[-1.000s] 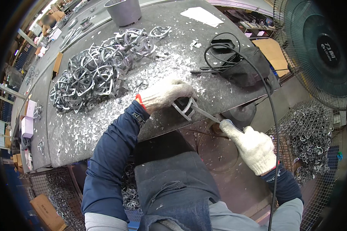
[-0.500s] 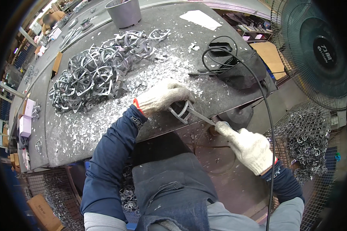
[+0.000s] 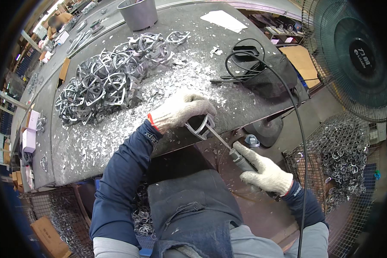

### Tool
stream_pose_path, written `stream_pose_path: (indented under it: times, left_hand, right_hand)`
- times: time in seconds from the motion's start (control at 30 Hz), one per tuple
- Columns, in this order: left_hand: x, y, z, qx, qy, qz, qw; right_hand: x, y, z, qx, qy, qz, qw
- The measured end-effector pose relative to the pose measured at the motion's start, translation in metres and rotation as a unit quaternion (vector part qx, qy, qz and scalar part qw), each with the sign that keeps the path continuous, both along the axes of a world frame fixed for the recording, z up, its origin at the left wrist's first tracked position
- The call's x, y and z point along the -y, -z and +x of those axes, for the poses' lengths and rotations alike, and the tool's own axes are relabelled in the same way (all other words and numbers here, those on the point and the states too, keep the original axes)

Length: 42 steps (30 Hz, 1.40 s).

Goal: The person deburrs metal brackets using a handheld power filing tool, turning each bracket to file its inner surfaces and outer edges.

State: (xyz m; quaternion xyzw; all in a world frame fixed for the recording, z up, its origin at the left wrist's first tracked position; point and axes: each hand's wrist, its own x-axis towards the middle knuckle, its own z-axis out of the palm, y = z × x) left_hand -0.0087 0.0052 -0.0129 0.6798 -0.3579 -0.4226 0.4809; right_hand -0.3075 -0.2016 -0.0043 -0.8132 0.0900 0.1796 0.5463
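Gripping silvery frame [image 3: 195,132] in left hand [image 3: 185,110], grasping bladed tool [image 3: 241,161] in right hand [image 3: 268,173] at four o'clock, with white lettering [image 3: 363,57] on fan [image 3: 351,61] at two o'clock

A gray bucket [image 3: 138,17] is being held upright by the dark table [image 3: 189,17] near its far edge, and a white sheet [image 3: 222,21] is being laid out flat to the bucket's right. At the table's right side a black mesh bag [image 3: 277,79] is being supported, and in view it is being crossed by a black cable [image 3: 302,146], which is being led down to the lower edge. Just beyond the bag, a piece of brown cardboard [image 3: 302,61] is being seen. The upper right is being filled by a large fan [image 3: 346,53], enclosed by a wire guard. At lower left a cardboard box [image 3: 50,236] is being shown tilted; at upper left a person [image 3: 60,22] is being glimpsed.
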Motion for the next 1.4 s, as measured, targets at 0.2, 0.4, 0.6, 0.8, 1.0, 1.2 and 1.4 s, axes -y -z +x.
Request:
stream_pose_path:
  times: [0.2,0.4,0.6,0.8,1.0,1.2,1.4]
  left_hand:
    - [-0.005,0.003,-0.002,0.067,0.005,-0.029,0.997]
    - [-0.005,0.008,-0.003,0.108,0.002,-0.022,0.994]
    - [-0.013,0.008,-0.009,0.083,-0.003,-0.052,0.995]
    - [-0.016,0.013,-0.013,0.109,-0.030,-0.076,0.991]
    - [-0.018,0.020,-0.019,0.169,-0.033,-0.090,0.981]
    - [-0.036,0.018,-0.025,0.423,-0.044,-0.089,0.901]
    - [-0.043,0.011,-0.028,0.367,-0.031,-0.091,0.925]
  right_hand:
    - [-0.004,-0.013,0.004,-0.126,0.012,0.046,0.991]
    - [0.000,0.006,-0.003,0.043,-0.049,-0.121,0.991]
    - [-0.008,-0.029,0.008,-0.161,0.012,0.059,0.985]
    - [-0.005,0.000,0.001,0.006,-0.077,-0.129,0.989]
    - [-0.001,0.010,0.015,0.048,-0.076,-0.280,0.956]
    - [0.001,0.005,0.024,0.061,-0.131,-0.365,0.920]
    - [-0.006,0.002,0.017,0.012,-0.125,-0.271,0.954]
